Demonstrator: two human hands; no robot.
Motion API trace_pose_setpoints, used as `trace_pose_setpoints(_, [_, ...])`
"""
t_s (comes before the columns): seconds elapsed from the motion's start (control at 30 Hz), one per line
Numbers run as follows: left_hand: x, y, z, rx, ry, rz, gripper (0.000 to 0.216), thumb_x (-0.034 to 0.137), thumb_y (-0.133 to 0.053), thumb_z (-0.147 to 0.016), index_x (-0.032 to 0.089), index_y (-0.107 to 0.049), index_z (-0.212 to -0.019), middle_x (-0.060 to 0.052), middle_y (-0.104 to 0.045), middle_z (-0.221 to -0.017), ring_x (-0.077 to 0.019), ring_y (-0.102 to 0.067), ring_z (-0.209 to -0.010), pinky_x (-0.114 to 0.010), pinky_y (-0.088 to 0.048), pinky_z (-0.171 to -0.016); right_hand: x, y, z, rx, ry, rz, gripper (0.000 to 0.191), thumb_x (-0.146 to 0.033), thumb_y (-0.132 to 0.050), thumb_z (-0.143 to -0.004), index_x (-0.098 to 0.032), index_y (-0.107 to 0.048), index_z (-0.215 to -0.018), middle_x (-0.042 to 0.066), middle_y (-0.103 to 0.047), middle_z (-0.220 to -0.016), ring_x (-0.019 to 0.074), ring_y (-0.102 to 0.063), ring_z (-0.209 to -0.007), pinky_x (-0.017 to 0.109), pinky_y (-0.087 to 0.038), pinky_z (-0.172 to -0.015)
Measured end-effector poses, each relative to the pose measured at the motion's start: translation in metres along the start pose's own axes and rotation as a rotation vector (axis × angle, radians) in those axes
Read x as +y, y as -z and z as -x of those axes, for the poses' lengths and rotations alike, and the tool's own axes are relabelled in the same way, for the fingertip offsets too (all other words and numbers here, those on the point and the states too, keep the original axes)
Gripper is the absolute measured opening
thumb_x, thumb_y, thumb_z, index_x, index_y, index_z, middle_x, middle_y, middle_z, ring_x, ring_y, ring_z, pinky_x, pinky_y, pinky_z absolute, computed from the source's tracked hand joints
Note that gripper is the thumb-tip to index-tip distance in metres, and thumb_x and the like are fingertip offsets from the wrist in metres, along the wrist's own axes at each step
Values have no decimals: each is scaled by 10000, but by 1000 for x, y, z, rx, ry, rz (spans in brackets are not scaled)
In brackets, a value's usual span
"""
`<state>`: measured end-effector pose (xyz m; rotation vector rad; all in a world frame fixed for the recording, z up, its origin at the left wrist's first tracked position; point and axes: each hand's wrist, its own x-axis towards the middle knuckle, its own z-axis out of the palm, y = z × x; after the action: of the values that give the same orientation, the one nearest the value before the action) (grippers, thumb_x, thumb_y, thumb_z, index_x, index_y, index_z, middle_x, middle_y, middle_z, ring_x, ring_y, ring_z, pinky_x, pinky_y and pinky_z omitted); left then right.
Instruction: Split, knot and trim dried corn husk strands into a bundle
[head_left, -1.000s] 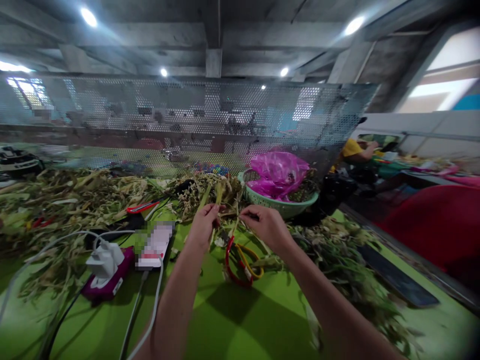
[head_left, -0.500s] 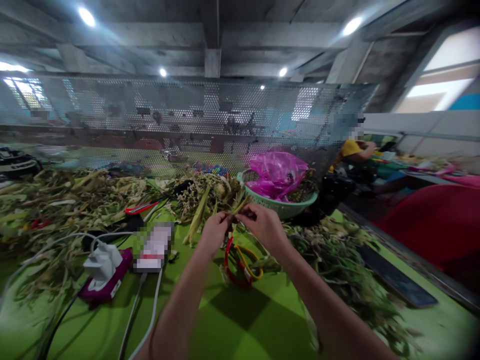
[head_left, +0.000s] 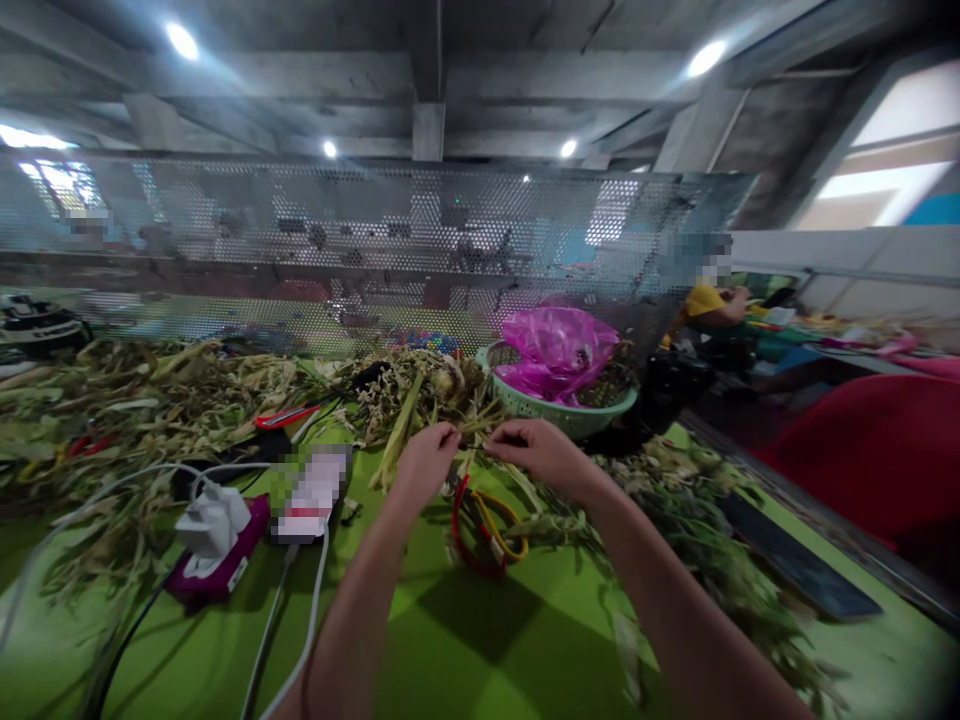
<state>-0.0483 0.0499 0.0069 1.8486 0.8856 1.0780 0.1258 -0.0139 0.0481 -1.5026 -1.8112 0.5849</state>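
My left hand (head_left: pixel 426 462) is closed in a pinch, its fingertips at one end of a thin plant strand (head_left: pixel 472 446). Facing it, my right hand (head_left: pixel 536 452) pinches what looks like the other end, with a small gap between the hands. The strand is too fine to make out fully. Just below, on the green table, lie pliers with red and yellow handles (head_left: pixel 478 545), their jaws hidden among plant bits. A pale dried leaf (head_left: pixel 400 430) rests beside my left hand, in front of a heap of dried plants (head_left: pixel 442 380).
A green basket (head_left: pixel 536 405) holds a pink plastic bag (head_left: pixel 559 350). To the left are a purple power strip (head_left: pixel 214 560), a charging phone (head_left: pixel 311 495) and a red cutter (head_left: pixel 289 414). Withered plants (head_left: pixel 697 530) and a dark phone (head_left: pixel 799 560) lie right. A co-worker in yellow (head_left: pixel 705 303) sits beyond.
My hands have moved apart from nearly touching, the right hand shifting rightward. A thin strand now shows between their fingertips. The pliers have stayed in place.
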Motion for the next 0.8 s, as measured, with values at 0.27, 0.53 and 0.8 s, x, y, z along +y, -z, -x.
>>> trace_pose_setpoints(0.27, [15,-4,10,-352,-179,-1,162,211,-525,-779,202,-632,-658,-31,-600,-720,-170,-487,-706,-245,-327,-651,-3,30,10,97,86,9,153,-354,-667,-728,-204,-696,-726,11,-645,-700,160,-561,-663,280,-415,-623])
trace_pose_setpoints(0.53, [14,-1,8,-273,146,728,222,357,-652,-744,157,-638,-840,-29,-616,-791,-90,-483,-647,-182,-350,-577,12,6,-1,24,9,-314,244,-391,-632,-755,-184,-708,-858,40,-698,-821,192,-624,-769,307,-466,-725])
trace_pose_setpoints(0.8, [4,-3,-1,98,70,280,134,219,-581,-753,179,-577,-626,1,-529,-628,-131,-417,-623,-239,-308,-612,-15,-24,13,125,245,292,202,-298,-521,-855,-239,-713,-871,41,-718,-853,196,-636,-821,257,-428,-733])
